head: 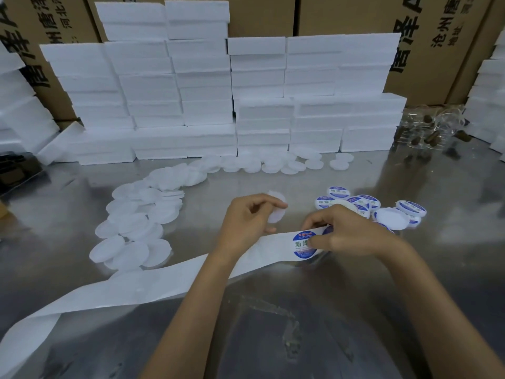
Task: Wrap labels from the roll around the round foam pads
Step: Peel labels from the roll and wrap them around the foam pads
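My left hand (247,221) holds a plain white round foam pad (278,212) upright between thumb and fingers above the table. My right hand (345,232) pinches the edge of a round blue-and-white label (300,246) that sits on the white backing strip (131,289). The strip runs from under my hands down to the lower left. A long curved heap of bare foam pads (136,222) lies to the left. Several labelled pads (410,209) lie to the right behind my right hand.
Stacks of white foam boxes (207,105) line the back of the shiny metal table (273,324), with cardboard cartons (437,50) behind them. More loose pads (273,164) lie along the boxes. A clear bag with brown items (429,129) sits at the back right.
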Motion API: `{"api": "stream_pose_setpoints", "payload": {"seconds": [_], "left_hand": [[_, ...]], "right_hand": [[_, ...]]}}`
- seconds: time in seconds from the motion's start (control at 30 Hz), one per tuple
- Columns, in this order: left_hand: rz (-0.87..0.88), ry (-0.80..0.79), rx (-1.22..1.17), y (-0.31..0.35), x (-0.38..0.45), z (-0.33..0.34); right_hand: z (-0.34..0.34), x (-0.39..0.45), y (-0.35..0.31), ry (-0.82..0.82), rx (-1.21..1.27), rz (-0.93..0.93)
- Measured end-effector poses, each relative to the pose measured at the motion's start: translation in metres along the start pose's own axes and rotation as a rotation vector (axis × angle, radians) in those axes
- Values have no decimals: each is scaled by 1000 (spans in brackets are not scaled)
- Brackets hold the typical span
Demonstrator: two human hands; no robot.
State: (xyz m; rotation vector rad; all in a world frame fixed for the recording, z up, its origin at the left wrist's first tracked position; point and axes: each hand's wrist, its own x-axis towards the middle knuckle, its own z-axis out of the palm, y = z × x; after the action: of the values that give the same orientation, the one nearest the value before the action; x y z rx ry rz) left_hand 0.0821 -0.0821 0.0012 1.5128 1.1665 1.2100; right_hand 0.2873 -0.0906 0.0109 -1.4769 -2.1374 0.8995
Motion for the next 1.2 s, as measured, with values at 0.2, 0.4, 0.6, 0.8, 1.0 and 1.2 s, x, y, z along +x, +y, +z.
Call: {"api": "stream_pose_setpoints", "payload": {"seconds": [0.2, 0.4, 0.6, 0.8, 1.0, 1.2], "left_hand": [[-158, -275, 74, 1, -4, -9], [-215, -360, 2, -3, -3, -19], [-210, -343, -21, -2, -3, -17], [-227, -368, 14, -1, -4, -16], [-239, -330, -7, -3, -1, -18], [-256, -270, 5, -8, 0, -20]], "right_hand": [[2, 2, -7, 103, 77, -67], [-2, -1, -9, 109, 201, -86], [0, -1, -10, 135, 264, -178], [3, 0, -12, 130, 190, -280], [1, 1, -10, 155, 235, -275], [-6, 0, -8, 179, 294, -243]]}}
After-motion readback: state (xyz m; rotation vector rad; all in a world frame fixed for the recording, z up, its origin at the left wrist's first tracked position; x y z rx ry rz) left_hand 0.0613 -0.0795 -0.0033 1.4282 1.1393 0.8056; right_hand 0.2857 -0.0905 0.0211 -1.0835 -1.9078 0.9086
